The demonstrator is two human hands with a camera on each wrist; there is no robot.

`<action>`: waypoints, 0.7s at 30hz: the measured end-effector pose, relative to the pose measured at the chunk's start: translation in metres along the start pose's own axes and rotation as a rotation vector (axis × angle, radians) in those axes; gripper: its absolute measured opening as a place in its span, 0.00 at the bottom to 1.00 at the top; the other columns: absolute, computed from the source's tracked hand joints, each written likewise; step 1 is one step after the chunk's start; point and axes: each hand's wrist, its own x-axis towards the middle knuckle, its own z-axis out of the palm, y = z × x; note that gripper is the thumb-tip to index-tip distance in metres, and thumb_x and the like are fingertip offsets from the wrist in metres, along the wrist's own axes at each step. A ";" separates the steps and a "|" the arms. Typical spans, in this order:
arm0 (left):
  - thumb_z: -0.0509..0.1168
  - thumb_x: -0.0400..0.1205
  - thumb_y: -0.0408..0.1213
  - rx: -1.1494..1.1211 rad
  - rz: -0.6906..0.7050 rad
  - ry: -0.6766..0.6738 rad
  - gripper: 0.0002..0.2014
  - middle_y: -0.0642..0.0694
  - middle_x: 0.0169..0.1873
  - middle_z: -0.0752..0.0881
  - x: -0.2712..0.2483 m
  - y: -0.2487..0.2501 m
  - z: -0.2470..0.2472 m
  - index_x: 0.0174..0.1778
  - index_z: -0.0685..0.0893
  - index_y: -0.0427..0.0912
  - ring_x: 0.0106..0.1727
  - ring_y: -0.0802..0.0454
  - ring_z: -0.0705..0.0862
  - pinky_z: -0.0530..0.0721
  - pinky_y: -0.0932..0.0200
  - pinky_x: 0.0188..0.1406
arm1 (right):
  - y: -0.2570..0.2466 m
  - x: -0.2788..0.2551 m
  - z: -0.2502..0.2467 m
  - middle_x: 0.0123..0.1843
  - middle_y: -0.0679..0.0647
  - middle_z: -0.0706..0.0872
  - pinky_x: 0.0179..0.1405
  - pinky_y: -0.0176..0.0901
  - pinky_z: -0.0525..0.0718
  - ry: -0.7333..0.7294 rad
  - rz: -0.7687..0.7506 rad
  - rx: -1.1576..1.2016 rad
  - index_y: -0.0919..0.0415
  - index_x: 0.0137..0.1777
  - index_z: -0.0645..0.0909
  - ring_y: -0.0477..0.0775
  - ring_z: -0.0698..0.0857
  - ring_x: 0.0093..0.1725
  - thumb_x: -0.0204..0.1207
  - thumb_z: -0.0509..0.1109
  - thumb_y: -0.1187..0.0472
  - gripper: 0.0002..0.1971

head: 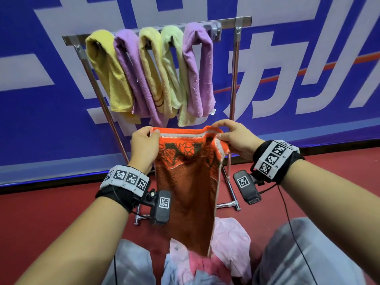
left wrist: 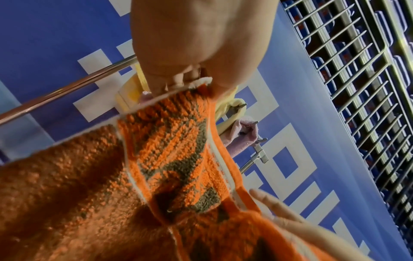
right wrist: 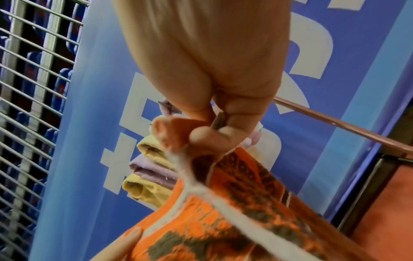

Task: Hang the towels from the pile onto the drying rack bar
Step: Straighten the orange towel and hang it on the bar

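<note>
An orange towel with a dark pattern and a pale border hangs in front of me, held up by its top edge. My left hand pinches the left corner, and my right hand pinches the right corner, which is folded over. The wrist views show the orange towel gripped between thumb and fingers of the left hand and the right hand. Behind it stands the drying rack bar with several yellow, purple and green towels draped over it. The pile of pink and pale towels lies below.
The rack's metal legs stand on a red floor against a blue banner wall. The right end of the bar, past the last purple towel, is bare. My knees in grey trousers flank the pile.
</note>
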 end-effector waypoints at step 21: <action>0.68 0.83 0.29 -0.073 0.008 -0.387 0.05 0.41 0.28 0.85 -0.027 0.031 0.010 0.47 0.90 0.36 0.23 0.56 0.77 0.80 0.64 0.21 | -0.031 -0.002 0.040 0.34 0.52 0.80 0.38 0.47 0.78 -0.010 -0.473 -0.663 0.51 0.26 0.79 0.49 0.78 0.36 0.69 0.81 0.51 0.16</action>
